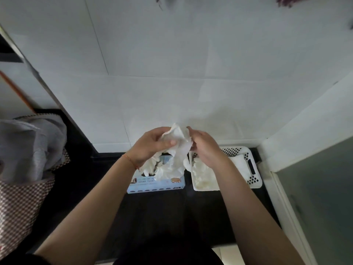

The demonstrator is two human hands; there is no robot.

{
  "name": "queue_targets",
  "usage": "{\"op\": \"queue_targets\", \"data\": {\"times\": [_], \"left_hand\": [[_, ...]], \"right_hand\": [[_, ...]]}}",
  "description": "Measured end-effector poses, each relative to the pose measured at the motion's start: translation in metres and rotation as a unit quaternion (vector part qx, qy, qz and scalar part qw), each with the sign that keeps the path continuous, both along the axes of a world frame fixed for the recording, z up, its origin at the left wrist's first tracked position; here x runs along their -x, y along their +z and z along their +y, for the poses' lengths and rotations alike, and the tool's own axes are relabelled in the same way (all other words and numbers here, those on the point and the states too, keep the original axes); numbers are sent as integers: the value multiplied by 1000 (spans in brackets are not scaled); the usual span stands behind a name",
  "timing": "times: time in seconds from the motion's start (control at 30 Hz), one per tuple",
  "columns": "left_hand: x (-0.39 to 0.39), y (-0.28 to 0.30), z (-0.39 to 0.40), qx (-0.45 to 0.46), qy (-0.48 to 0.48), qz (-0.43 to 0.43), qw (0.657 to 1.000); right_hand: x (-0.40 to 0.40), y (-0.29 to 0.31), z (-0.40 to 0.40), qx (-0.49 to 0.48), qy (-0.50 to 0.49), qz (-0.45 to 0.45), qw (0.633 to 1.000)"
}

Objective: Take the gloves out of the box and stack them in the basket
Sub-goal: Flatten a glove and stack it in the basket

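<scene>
Left hand (152, 144) and right hand (205, 148) pinch one glove (179, 148) above box (155, 183), likely flattening it; basket (250, 169) right of box holds stacked gloves (202, 175).

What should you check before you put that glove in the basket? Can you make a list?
1. Glove held in both hands: ok. The left hand and right hand both grip the glove.
2. Glove clear of the box: cannot tell. Its lower end hangs down at the opening of the box, among the other gloves poking out.
3. Basket within reach: ok. The basket sits right beside the box, under the right hand.
4. Room in the basket: ok. The stack of gloves inside lies low.
5. Glove smoothed flat for stacking: not ok. It is crumpled.
</scene>
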State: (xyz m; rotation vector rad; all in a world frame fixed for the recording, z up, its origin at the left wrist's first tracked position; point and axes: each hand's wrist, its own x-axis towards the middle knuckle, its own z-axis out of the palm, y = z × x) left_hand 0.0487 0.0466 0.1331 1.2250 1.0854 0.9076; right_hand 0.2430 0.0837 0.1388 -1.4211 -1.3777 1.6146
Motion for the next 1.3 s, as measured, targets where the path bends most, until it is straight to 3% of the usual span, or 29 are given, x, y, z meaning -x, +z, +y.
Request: {"op": "queue_targets", "data": {"times": [0.07, 0.2, 0.37, 0.73, 0.93, 1.13, 1.2, 1.3], "left_hand": [[-6, 9, 5, 3, 55, 32, 998], [-14, 15, 11, 18, 91, 66, 994], [-26, 12, 15, 0, 11, 185, 983], [-30, -19, 16, 78, -61, 191, 977], [-45, -29, 19, 71, -38, 142, 987], [-68, -33, 28, 111, -76, -23, 991], [-82, -46, 38, 143, -97, 13, 985], [-97, -73, 47, 162, -129, 151, 967]], "right_hand": [[-7, 5, 2, 30, 15, 7, 999], [-20, 7, 4, 69, 39, -97, 992], [-26, 18, -5, -41, 70, -74, 994], [-51, 17, -3, -90, 8, -104, 990], [-90, 18, -6, -63, -1, -111, 992], [-127, 3, -10, 25, -30, -3, 999], [-142, -18, -9, 55, -42, -33, 997], [-154, -55, -15, 91, -48, -109, 989]]}}
